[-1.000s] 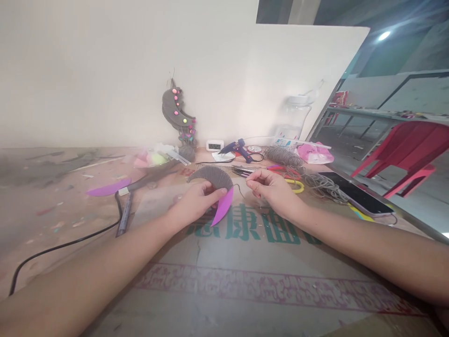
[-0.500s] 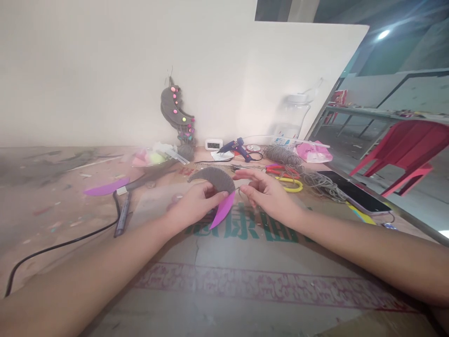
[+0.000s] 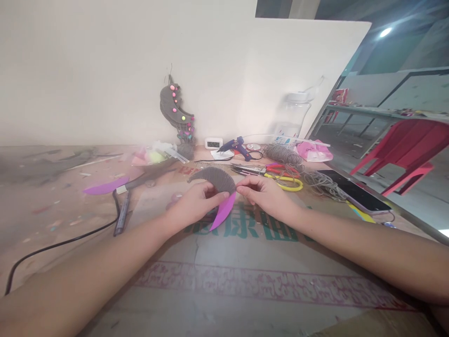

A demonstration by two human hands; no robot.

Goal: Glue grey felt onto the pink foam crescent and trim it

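Observation:
My left hand (image 3: 194, 202) is closed around a crescent shape (image 3: 224, 213), thumb on its front. Grey yarn wraps the crescent's upper part in tight rows, while its lower tip is bare purple. At the crescent's right edge, by the last wraps, my right hand (image 3: 261, 193) pinches thumb and forefinger together on the grey yarn; the strand itself is barely visible. From there, loose grey yarn (image 3: 324, 183) lies in a tangle to the right, beside a yarn ball (image 3: 282, 154).
Scissors (image 3: 291, 181) with yellow and red handles lie behind my right hand. Farther back are a blue glue gun (image 3: 238, 147), a small clock (image 3: 213, 142) and a clear bottle (image 3: 293, 117). A decorated grey crescent (image 3: 173, 107) hangs at the wall. A phone (image 3: 354, 191) lies right, a purple cutout (image 3: 107, 186) left.
My right hand has moved down and its fingers have drawn together at the crescent's right edge. My left hand keeps its hold on the crescent, nearly still.

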